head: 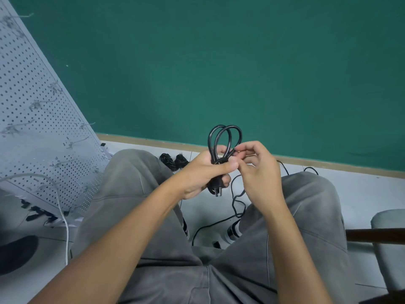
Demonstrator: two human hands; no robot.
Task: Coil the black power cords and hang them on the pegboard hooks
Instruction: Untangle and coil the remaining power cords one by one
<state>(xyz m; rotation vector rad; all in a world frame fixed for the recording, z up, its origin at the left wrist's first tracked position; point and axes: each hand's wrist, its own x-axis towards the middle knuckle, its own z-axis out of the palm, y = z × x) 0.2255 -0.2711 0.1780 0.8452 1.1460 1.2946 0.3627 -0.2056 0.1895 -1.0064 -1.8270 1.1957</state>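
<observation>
My left hand [203,172] grips a black power cord [221,139] folded into two or three loops that stick up above the fist. The cord's plug [215,189] hangs out below the hand. My right hand [258,170] pinches the cord just right of the loops. The loose rest of this cord [237,200] trails down to the floor between my knees. Two coiled black cords [173,161] lie on the floor past my left knee. The grey pegboard [32,106] with several metal hooks leans at the left.
I sit with grey-trousered knees wide apart, facing a green wall with a wooden skirting. A white cable [63,216] runs down in front of the pegboard. A grey chair [388,238] with a dark bar stands at the right. A dark round object [15,253] is at the lower left.
</observation>
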